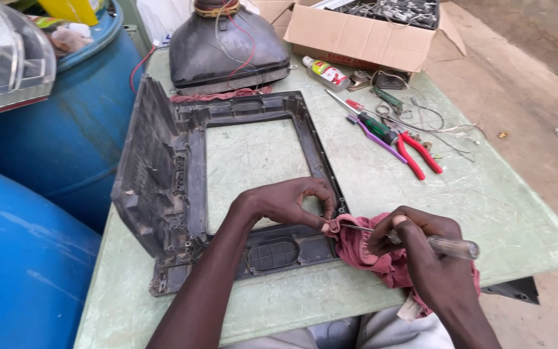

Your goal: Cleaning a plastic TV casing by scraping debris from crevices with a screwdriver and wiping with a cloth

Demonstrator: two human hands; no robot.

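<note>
Dusty grey TV frame [195, 187], flat w/ back cover.

Beyond the fingers of the left hand [289, 201], bare tabletop [253, 155] shows open inside the dark plastic frame [192, 194]. The frame's upright side panel [146, 161] walls off that hand's outer side. The red cloth [372, 252] bunches under the right hand's [414, 242] fingers. Farther ahead, pliers [414, 152] and screwdrivers [372, 126] clutter the way; the glass tube [227, 48] and cardboard box [363, 39] block the far edge.

A pale green table [485, 213] is set in daylight on a bare earthen floor [537, 84]. Two blue drums [66, 142] are stood just left of the table.
</note>
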